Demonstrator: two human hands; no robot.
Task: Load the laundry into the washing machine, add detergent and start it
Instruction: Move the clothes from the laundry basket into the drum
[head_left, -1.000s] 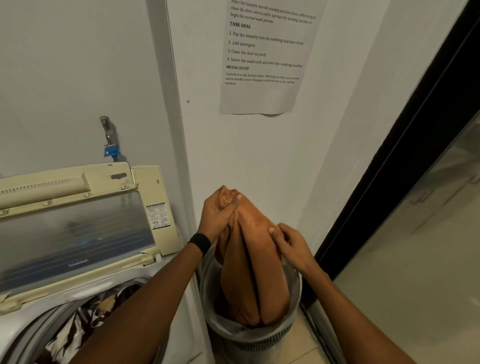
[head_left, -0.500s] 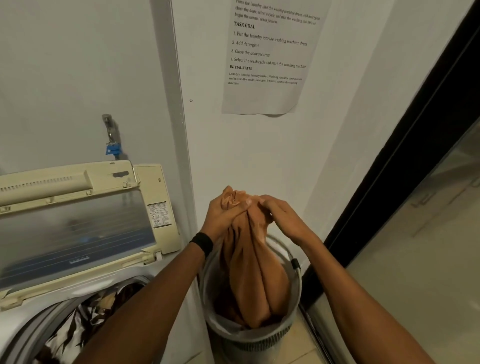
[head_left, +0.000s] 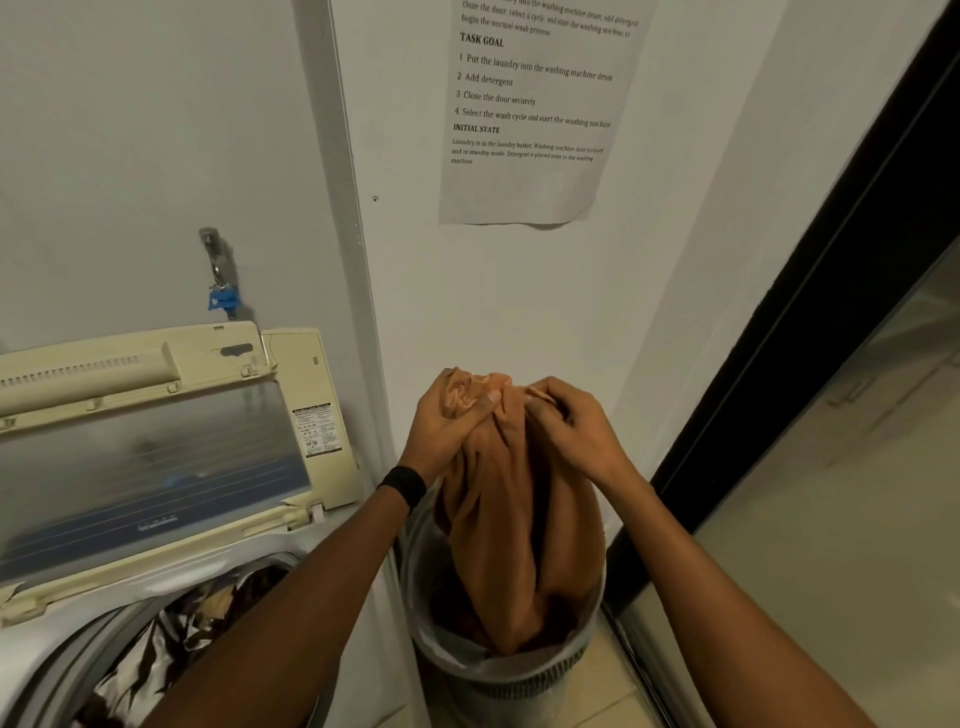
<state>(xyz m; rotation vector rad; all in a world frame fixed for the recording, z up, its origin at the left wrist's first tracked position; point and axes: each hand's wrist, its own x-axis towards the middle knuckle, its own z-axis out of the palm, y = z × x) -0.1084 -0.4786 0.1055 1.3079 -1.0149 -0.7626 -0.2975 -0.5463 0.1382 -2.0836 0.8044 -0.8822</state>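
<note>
The left hand (head_left: 445, 432) and right hand (head_left: 572, 435) are clutching the bunched top of an orange cloth (head_left: 511, 525); the right has just climbed up from its side. The cloth is still sitting in the basket (head_left: 519, 671) beside the open washer (head_left: 156, 457), seemingly ready for lifting across.

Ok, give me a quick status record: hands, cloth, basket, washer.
left hand: fingers grip the bunched top of the cloth
right hand: grips the same top, beside the left
cloth: orange, held up, lower end inside the basket
basket: on the floor, right of the washer
lid: raised
laundry: patterned, in the washer
</note>
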